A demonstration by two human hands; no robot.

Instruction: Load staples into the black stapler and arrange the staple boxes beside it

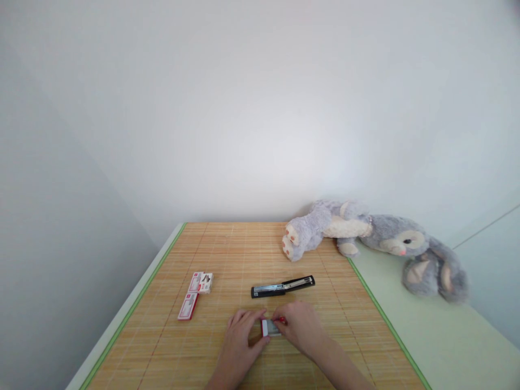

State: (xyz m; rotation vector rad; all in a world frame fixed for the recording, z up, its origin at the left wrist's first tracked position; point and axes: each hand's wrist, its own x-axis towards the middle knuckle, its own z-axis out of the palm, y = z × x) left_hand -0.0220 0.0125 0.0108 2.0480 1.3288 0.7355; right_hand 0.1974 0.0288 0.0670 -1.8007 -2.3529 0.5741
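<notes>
Small box (265, 328), red and white, grey inside, low over the bamboo mat (239, 249), between the hands. Left hand (240, 337) palm down, forearm angling up from the near edge; thumb and forefinger parted, bracketing the box's left end. Right hand (299, 325) bent in from the right, fingertips bunched by something red; exact pinch unclear. Counted: one opened stapler (268, 290), three other boxes (188, 306) at left, one plush rabbit (349, 225).

Bare left hand (240, 342), bare right hand (298, 326), bare right forearm (344, 366)
</notes>
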